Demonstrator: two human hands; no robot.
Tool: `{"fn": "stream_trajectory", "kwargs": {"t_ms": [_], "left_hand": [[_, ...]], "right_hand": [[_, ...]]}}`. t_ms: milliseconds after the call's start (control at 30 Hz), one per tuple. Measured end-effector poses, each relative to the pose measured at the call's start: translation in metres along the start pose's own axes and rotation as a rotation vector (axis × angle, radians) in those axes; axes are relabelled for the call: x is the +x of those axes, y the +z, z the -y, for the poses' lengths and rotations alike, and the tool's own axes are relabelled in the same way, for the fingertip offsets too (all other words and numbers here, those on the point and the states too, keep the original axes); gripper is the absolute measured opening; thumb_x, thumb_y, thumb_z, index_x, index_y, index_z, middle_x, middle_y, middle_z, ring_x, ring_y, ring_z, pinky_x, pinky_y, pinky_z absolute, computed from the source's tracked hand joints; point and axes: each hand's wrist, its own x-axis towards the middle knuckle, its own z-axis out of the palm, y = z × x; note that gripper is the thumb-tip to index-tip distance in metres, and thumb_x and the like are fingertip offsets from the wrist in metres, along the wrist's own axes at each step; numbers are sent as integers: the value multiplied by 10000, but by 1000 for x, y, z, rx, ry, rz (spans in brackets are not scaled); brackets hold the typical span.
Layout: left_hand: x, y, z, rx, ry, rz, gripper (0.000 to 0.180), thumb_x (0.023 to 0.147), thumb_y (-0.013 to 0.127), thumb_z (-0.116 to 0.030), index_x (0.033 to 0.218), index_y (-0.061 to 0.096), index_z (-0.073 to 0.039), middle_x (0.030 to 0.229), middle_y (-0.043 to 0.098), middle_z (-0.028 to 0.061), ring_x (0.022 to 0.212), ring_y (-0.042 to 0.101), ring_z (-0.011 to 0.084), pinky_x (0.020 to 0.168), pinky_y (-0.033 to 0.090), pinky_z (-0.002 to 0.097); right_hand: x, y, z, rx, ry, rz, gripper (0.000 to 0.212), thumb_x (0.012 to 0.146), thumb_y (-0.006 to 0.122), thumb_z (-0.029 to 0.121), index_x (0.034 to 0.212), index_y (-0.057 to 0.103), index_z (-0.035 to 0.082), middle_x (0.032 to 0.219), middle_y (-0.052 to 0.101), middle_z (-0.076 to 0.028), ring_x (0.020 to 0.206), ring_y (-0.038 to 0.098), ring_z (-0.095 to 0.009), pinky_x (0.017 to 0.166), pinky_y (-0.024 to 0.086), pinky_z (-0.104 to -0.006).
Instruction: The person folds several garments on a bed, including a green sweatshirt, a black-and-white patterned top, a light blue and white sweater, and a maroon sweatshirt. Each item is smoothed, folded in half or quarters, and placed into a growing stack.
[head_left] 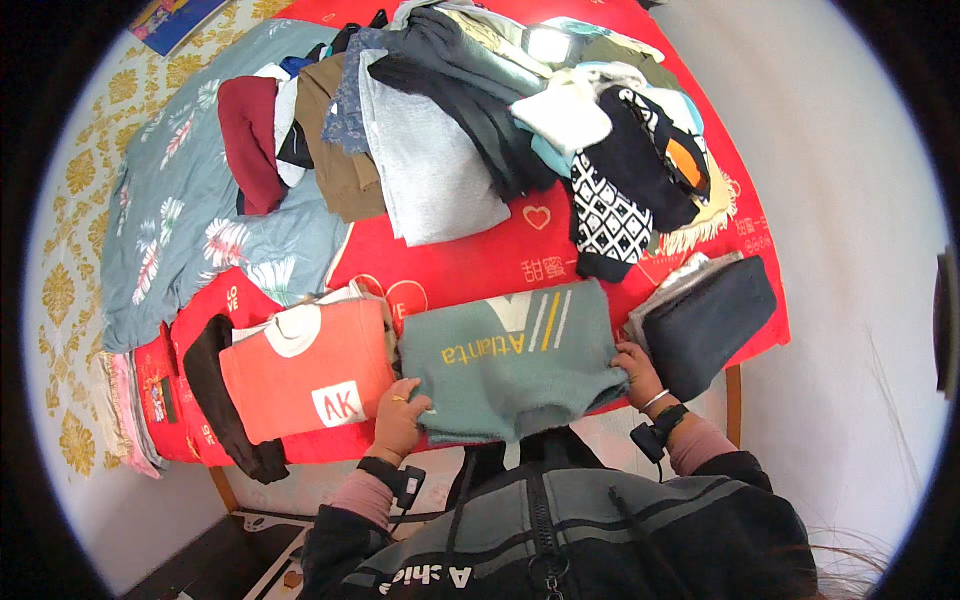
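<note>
1. Nearest the camera, at the bottom centre of the frame, we see our own dark zipped jacket [560, 540], with both forearms rising from it to the near edge of the red cloth [470, 265] that covers the table.

2. Our left hand [398, 420], lower centre-left, lies on the near left corner of the grey-green sweater [515, 365]; its fingers are curled and pinching the knit at the edge, just beside the orange folded top [305, 375].

3. Our right hand [637, 372], lower centre-right, pinches the sweater's right edge, fingers closed on the fabric, with a bangle and a dark wrist strap behind it.

4. That sweater sits in the lower centre of the frame, already folded into a rough rectangle with its pale chest stripes facing up. It lies between the orange top on its left and a dark grey folded garment [712, 322] on its right, touching or nearly touching both.

5. We judge the step in hand to be the finishing of the fold: both hands hold opposite sides, as if squaring or smoothing the bundle.

6. We think the next move calls for an even pull on both edges to flatten the near hem, which hangs slightly over the table's edge, without disturbing the stacks on either side.

7. Across the upper centre of the frame lies an unsorted heap of clothes [500, 110], and a floral blue-grey sheet [185, 220] fills the upper left.
</note>
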Motion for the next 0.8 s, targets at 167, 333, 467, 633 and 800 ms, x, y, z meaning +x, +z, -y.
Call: {"fn": "stream_trajectory", "kwargs": {"t_ms": [167,333,467,633,800], "left_hand": [[-16,10,-7,239,86,93,252,698,583,-67,945,618,-108,1227,541,147,1183,462,349,982,369,472],[31,16,-9,-29,-164,-209,372,736,569,-64,1108,583,-66,1240,526,205,1171,463,384,988,372,456],[81,18,-1,-286,-384,-279,497,751,546,-45,1244,493,-51,1232,515,247,1154,464,411,978,376,457],[100,10,10,-188,-446,-110,531,742,542,-35,1270,478,-54,1259,490,253,1192,434,394,992,353,452],[122,23,-24,233,-146,-422,486,770,542,-110,1254,507,-82,1305,459,234,1198,428,393,995,342,476]], "right_hand": [[-22,9,6,-274,30,37,267,714,601,-32,958,590,75,1126,544,-186,1083,508,-373,940,425,-381],[39,29,1,238,461,-305,261,805,620,122,1035,597,1,1049,630,-211,989,606,-334,857,469,-384],[91,32,-7,15,652,-155,507,768,690,306,1138,573,-21,1051,632,-241,978,622,-334,855,474,-393],[111,18,-6,106,578,-233,500,765,678,276,1151,563,-21,1057,622,-240,982,598,-387,872,463,-428],[122,33,48,-435,86,-340,556,749,645,214,1265,492,71,1191,550,-189,1135,485,-393,945,408,-449]]}}
